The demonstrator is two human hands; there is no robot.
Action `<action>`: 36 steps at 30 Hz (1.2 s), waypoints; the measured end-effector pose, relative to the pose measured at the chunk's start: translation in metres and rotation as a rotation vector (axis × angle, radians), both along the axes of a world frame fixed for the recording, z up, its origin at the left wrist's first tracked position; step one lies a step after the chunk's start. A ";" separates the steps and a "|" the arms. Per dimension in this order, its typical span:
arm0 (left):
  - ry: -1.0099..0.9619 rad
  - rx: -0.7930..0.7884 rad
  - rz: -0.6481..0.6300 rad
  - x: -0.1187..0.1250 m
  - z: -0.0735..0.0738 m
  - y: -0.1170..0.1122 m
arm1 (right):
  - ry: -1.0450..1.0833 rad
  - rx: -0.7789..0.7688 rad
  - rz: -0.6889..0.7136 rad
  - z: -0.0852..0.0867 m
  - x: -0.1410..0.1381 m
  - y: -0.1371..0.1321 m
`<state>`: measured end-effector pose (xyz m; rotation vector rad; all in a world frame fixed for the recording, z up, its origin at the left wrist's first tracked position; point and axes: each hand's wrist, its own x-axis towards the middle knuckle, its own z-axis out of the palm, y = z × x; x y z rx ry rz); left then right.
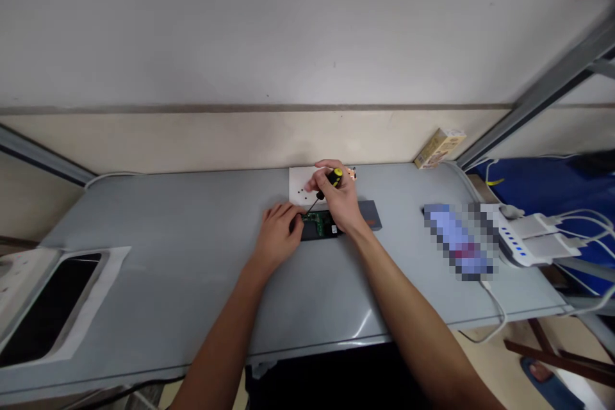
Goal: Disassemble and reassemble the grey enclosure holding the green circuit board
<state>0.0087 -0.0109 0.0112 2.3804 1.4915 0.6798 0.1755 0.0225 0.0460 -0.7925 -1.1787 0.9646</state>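
Note:
My right hand (339,195) grips a black and yellow screwdriver (334,177), its handle tilted up to the right. The thin shaft slants down to the left, toward a green circuit board (321,221) in an opened black electronic device (310,230). My left hand (278,234) is closed about the device's left end, with thumb and forefinger close to the screwdriver tip. Whether the tip touches a screw is too small to tell. Behind the device lies white paper (296,179) with several small dark screws (302,191) on it.
A dark grey box (369,213) sits right of the device. Farther right are a blurred-out phone (456,240) on a cable and a white power strip (514,246) with plugs. A small carton (439,147) stands by the wall; a black-screened tablet (52,304) lies left.

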 end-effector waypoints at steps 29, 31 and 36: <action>0.013 -0.012 -0.003 0.000 -0.001 0.001 | 0.145 -0.183 0.126 0.006 0.003 -0.003; 0.014 -0.010 -0.001 0.000 -0.001 0.001 | 0.126 -0.151 0.101 0.006 0.003 -0.002; 0.034 -0.010 0.000 0.001 0.000 0.001 | 0.197 -0.171 0.181 0.007 0.006 0.001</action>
